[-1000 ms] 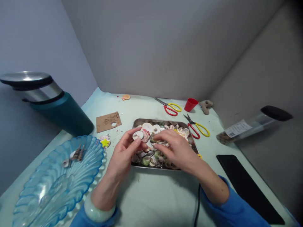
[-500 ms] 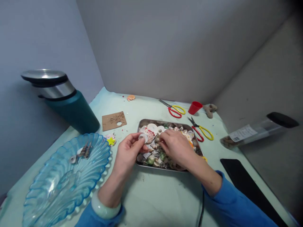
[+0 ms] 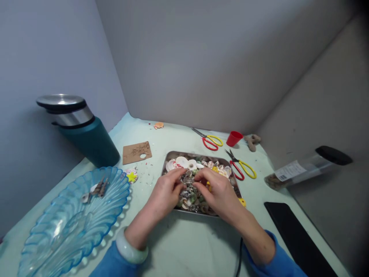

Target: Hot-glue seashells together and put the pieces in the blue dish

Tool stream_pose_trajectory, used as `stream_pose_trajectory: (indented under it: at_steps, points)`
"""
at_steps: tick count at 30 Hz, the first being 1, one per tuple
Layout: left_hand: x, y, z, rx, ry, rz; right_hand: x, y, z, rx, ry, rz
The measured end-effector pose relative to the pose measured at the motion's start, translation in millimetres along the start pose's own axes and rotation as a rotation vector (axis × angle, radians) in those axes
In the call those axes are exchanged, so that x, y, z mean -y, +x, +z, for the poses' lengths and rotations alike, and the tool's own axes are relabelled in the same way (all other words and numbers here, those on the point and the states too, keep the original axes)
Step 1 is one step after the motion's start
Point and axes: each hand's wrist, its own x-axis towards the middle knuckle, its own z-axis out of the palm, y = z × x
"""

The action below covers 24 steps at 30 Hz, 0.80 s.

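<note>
A metal tray [image 3: 203,214] full of mixed seashells stands in the middle of the table. Over its left part, my left hand [image 3: 165,192] reaches in with fingers curled and the thumb apart from them; I see nothing held. My right hand [image 3: 220,194] comes from the right, its fingertips among small grey and green shells [image 3: 191,188], thumb and forefinger slightly apart. Flat white shells [image 3: 181,161] lie along the tray's back left. Palms and some fingers are hidden from view.
At left are a blue scalloped glass dish [image 3: 77,219] holding several spiral shells [image 3: 100,188], and a teal bottle [image 3: 90,142]. Behind are a brown card [image 3: 137,152], two pairs of scissors [image 3: 210,143] [image 3: 242,168] and a red cup [image 3: 234,138]. A clear tube [image 3: 302,169] stands right.
The white round piece is gone from my left fingers, which have moved down into the shells. My right hand has turned and drawn slightly back. The view has shifted a little.
</note>
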Motion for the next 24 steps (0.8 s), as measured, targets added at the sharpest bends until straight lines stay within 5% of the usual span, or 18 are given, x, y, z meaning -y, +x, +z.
stream_pose_trajectory:
  at_steps: [5,8,17,24]
  points:
    - [-6.6,1.0,0.6,0.130,-0.349,-0.202,-0.9,-3.8,0.6,-0.040,0.015,-0.011]
    - [-14.2,-0.3,-1.4,0.113,-0.474,-0.288,0.5,-4.3,3.0,-0.040,0.035,-0.016]
    - [-19.2,-1.3,-3.5,-0.022,-0.543,-0.359,1.8,-4.8,8.6,-0.106,0.084,-0.016]
    - [-13.9,-3.5,-5.2,-0.013,-0.562,-0.385,2.2,-4.7,9.4,-0.117,0.170,-0.007]
